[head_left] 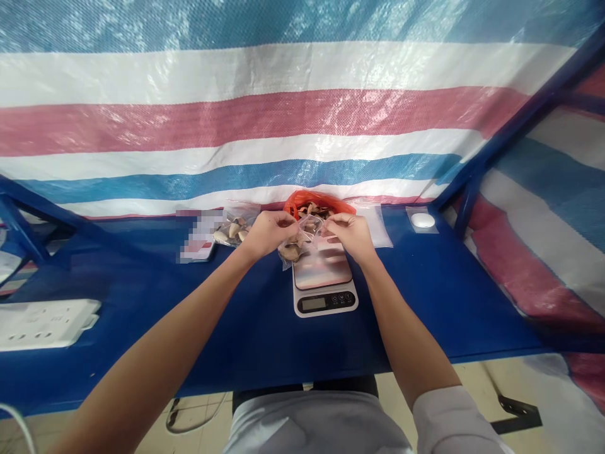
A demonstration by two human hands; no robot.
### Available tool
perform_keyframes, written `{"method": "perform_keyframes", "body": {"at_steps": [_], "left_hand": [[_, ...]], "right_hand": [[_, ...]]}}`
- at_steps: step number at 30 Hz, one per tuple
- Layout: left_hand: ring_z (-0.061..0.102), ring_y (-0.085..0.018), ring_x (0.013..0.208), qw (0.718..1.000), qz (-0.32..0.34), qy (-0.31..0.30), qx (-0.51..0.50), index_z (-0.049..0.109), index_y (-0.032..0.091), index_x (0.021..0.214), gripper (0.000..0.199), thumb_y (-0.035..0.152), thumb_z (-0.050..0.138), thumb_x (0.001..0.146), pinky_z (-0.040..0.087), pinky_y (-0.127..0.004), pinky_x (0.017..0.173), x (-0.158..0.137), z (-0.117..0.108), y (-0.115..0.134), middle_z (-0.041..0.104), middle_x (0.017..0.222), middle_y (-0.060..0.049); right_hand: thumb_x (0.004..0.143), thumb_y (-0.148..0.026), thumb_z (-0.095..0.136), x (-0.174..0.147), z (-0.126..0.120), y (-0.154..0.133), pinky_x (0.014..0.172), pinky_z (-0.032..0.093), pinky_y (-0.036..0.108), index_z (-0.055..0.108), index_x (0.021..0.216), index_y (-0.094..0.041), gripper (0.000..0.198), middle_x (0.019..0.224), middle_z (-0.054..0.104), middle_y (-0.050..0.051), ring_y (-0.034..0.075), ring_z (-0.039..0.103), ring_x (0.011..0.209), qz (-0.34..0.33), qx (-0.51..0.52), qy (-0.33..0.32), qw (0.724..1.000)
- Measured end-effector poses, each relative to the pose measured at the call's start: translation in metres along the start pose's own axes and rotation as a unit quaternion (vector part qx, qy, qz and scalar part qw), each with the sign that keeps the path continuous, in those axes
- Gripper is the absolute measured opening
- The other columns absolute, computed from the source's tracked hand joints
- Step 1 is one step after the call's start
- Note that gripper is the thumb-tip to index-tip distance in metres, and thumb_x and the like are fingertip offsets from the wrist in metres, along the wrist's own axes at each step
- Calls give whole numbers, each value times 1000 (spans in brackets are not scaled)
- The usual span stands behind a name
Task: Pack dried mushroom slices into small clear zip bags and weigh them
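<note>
Both my hands pinch the top edge of a clear plastic bag (290, 253) that has brownish dried slices in it, possibly mushrooms. My left hand (269, 233) is closed on the bag's left side, and my right hand (352, 233) grips its right corner. The bag hangs tilted over the left part of a white kitchen scale (325, 304) with a shiny metal plate; whether it touches the plate I cannot tell. Just behind my fingers sits an open red plastic bag (326, 200) full of similar dried slices. The scale's display shows no readable number.
Left of my left hand lies another filled clear bag (230, 232), beside a phone-like item (203, 236), partly blurred out. Flat clear bags (380, 227) lie to the right, then a white mouse-shaped object (422, 220). A power strip (50, 323) is at the blue table's left.
</note>
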State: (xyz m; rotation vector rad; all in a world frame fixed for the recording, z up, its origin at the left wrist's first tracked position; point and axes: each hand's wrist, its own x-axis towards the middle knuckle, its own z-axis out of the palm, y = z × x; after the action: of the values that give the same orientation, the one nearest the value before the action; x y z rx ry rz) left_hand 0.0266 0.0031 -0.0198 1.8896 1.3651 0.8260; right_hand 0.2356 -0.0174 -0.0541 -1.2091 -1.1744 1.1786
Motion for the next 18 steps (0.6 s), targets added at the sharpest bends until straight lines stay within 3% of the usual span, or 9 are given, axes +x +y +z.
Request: {"method": "perform_keyframes", "body": {"at_steps": [6,10,18], "left_hand": [[57,-16,67,1000,-3,-13,-3,72,14,73,26,39,66,72,43,-26,61,6,-1,8,67,69,-3],[58,-15,67,999,-15,-32,-20,72,15,73,23,37,66,73,43,-26,62,10,-2,7,67,70,-2],[54,-14,61,995,-83,-49,28,69,17,64,40,54,66,78,38,-26,55,15,-8,19,66,64,-2]], "right_hand": [[82,-30,73,7,9,-26,56,61,22,77,90,-18,15,83,77,5,17,74,72,60,-62,-101,991],[83,-27,75,13,10,-41,55,61,21,77,81,-15,12,79,76,7,16,74,68,76,-114,-165,977],[83,-21,74,24,12,-39,54,61,20,79,79,-16,8,73,74,4,13,71,63,47,-131,-187,973]]}}
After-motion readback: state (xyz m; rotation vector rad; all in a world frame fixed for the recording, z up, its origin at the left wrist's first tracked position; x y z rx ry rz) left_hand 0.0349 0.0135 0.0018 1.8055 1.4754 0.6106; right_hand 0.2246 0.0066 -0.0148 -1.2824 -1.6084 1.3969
